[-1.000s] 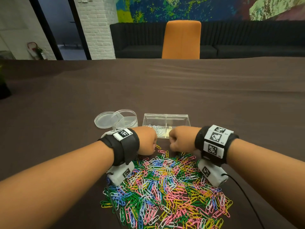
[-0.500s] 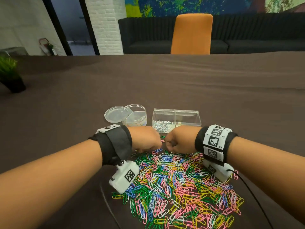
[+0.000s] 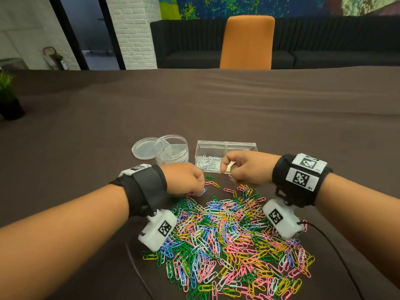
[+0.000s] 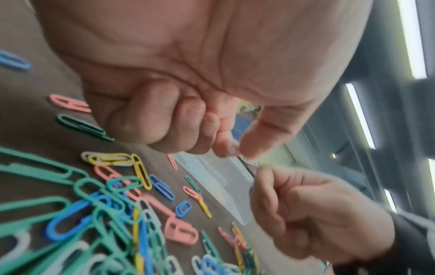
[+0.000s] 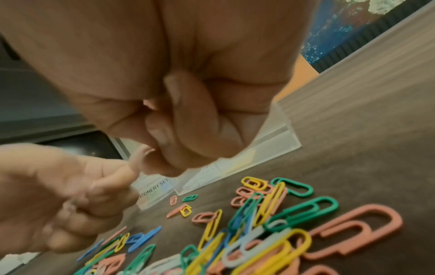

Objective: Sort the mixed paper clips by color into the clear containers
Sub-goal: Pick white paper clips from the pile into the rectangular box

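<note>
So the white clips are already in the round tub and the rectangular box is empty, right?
Not quite. The head view shows the white clips lying in the left compartment of the rectangular box; the round tub appears to hold no clips.

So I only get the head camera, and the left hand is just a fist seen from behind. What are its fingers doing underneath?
Observer: On the left wrist camera, the left hand has its thumb and forefinger tips pressed together and the other fingers curled. Whether a clip sits between them is too blurred to say.
Visitor: And the right hand?
Observer: The right wrist camera shows the right hand with its fingers curled into the palm, close to the clear rectangular box.
Visitor: Any writing on the containers?
Observer: Yes. The round tub carries a label with the words STATIONERY SET.
</note>
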Demonstrator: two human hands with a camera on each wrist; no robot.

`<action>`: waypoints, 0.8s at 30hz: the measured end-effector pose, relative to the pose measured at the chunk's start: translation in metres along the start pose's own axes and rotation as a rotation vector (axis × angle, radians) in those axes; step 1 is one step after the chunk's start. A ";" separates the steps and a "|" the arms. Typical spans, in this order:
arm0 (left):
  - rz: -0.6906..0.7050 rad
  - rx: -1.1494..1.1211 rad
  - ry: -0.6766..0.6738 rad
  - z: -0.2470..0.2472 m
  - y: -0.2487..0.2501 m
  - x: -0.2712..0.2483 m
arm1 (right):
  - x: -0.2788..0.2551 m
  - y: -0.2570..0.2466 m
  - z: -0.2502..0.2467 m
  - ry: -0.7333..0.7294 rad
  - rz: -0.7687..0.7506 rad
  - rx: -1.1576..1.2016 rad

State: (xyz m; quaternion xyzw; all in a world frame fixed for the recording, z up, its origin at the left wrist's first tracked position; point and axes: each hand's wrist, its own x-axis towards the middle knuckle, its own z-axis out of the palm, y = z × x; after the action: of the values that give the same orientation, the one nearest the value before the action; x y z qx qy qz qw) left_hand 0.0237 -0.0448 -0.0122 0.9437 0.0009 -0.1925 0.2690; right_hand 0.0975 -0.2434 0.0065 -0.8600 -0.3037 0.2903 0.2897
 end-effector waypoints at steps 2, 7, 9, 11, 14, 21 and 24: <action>-0.108 -0.343 0.016 -0.005 -0.004 -0.002 | 0.002 0.000 0.001 -0.052 0.010 -0.014; -0.165 -1.018 -0.040 -0.006 -0.017 -0.004 | 0.007 -0.004 0.017 -0.064 0.038 -0.321; -0.117 -1.109 -0.046 -0.004 -0.016 -0.004 | 0.008 -0.004 0.026 -0.079 -0.026 -0.470; -0.101 -1.117 -0.037 -0.001 -0.018 -0.003 | 0.009 -0.005 0.031 -0.099 -0.064 -0.558; -0.115 -0.964 -0.088 0.004 -0.014 -0.001 | 0.010 -0.003 0.031 -0.117 -0.072 -0.598; -0.091 -0.821 -0.238 0.008 0.015 0.003 | 0.002 0.007 0.015 -0.056 -0.017 -0.448; -0.018 -0.257 -0.135 0.009 0.020 0.003 | 0.003 0.008 0.013 0.018 -0.050 -0.464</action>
State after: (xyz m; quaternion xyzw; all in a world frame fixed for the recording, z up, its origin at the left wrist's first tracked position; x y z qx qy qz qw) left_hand 0.0250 -0.0665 -0.0104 0.8863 0.0160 -0.2561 0.3855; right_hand 0.0933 -0.2423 -0.0085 -0.8983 -0.3807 0.1979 0.0941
